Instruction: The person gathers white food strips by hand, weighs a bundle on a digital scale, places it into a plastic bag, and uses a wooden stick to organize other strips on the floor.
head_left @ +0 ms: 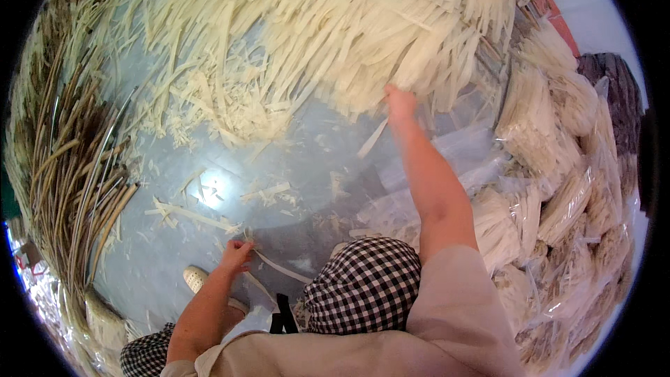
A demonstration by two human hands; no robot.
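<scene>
My right hand (401,103) reaches out to the near edge of a big spread of pale, flat, wood-like strips (335,21). Its fingers are closed at the strips, and one pale strip (373,138) sticks out below the hand toward me. My left hand (237,256) is low, near my knees, with its fingertips pinched together. Beside those fingertips a narrow pale strip (283,267) runs off to the right; whether it is in the pinch is unclear.
Brown stalks (77,188) lie bundled along the left. Plastic-wrapped bundles of pale strips (534,126) are heaped at the right, below a dark bundle (611,91). Curled scraps (230,108) and loose pieces (192,216) litter the grey floor (307,167). A light perforated shoe (195,279) shows near my left hand.
</scene>
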